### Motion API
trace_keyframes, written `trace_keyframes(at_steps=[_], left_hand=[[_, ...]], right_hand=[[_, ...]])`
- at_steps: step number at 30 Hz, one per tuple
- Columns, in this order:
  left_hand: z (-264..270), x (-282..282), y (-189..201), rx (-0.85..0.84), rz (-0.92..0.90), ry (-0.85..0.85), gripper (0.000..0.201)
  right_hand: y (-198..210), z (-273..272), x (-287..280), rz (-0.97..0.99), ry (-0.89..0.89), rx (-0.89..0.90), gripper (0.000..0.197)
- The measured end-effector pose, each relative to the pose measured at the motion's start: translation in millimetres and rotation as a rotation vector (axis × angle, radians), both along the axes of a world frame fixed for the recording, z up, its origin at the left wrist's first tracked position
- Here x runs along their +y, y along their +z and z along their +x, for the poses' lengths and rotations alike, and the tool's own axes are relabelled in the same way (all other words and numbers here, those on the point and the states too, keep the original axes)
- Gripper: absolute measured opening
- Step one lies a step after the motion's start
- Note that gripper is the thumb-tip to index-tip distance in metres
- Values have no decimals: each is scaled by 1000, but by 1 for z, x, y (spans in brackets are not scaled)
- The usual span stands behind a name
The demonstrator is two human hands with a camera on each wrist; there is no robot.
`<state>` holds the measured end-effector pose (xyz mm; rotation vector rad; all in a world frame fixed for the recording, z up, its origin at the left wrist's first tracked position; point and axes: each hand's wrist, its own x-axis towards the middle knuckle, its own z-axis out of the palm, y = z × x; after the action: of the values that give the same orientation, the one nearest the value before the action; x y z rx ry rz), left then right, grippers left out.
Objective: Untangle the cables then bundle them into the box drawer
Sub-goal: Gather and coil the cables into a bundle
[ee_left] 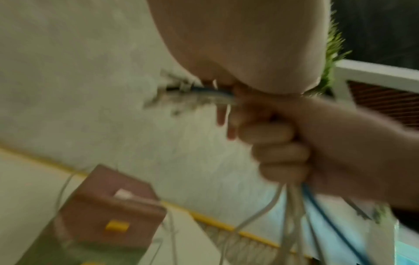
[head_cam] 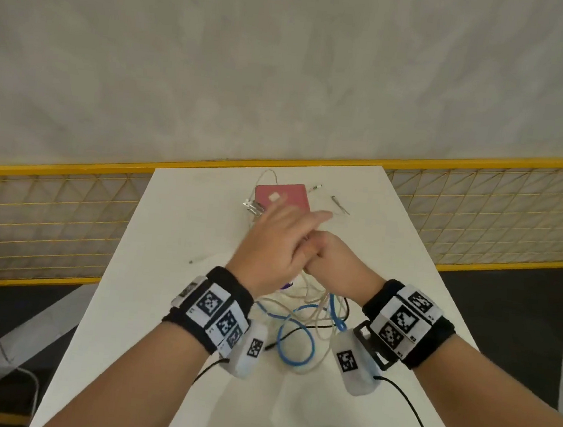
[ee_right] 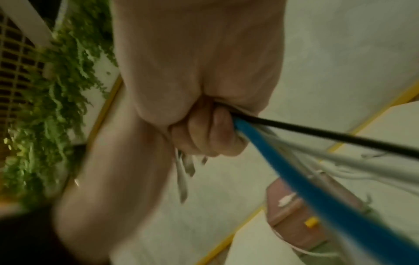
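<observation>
Right hand (head_cam: 332, 258) fisted round cables (head_cam: 301, 313) above worktop (head_cam: 168, 236) — left hand (head_cam: 279, 239) overlaps it, grip unclear.

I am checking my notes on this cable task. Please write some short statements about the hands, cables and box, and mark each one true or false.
1. The right hand grips a bunch of cables. True.
2. The blue cable lies inside the box. False: it hangs from the hands, looping over the table.
3. The box is pink, at the table's far end. True.
4. The left hand rests flat on the table. False: it is raised against the right hand.
</observation>
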<state>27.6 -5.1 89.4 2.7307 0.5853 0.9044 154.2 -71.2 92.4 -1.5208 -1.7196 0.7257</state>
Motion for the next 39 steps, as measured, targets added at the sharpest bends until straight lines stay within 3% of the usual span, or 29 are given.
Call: trace_keyframes(at_steps=[2, 4, 7, 10, 15, 17, 22, 24, 26, 28, 31, 34, 37, 39], left_hand=[[-2, -1, -10, -8, -96, 0, 64], [-5, 2, -11, -19, -134, 67, 67], [-3, 11, -1, -30, -201, 195, 45], [-4, 17, 13, -206, -258, 240, 26], [-36, 30, 34, -612, -442, 360, 25], [-51, 34, 32, -662, -482, 414, 23], [-61, 38, 8, -312, -624, 552, 26], [-55, 29, 8, -380, -517, 543, 31], [-34, 11, 14, -499, -446, 402, 33], [-10, -9, 12, -409, -471, 287, 36], [6, -18, 6, -192, -452, 372, 51], [5, -11, 9, -66, -420, 361, 51], [4, 0, 16, -1, -315, 373, 48], [-3, 8, 19, 65, -220, 416, 55]], right_hand=[[7, 3, -1, -50, 50, -19, 33], [11, 10, -2, -129, 82, -9, 31], [13, 19, -2, -182, 176, 11, 29], [13, 25, -2, -92, 167, -83, 32], [14, 43, -4, -43, 156, -328, 26], [17, 47, -6, -52, 175, -388, 21], [32, 41, 4, 18, 138, -452, 25], [37, 33, 8, 14, 138, -560, 25], [43, 21, 11, 28, 175, -659, 23], [47, 7, 13, 63, 225, -693, 19], [48, 2, 13, 95, 219, -770, 21], [36, 13, 11, 143, 175, -745, 22], [31, 35, 9, 126, 95, -623, 37], [26, 56, 6, 103, 64, -660, 34]])
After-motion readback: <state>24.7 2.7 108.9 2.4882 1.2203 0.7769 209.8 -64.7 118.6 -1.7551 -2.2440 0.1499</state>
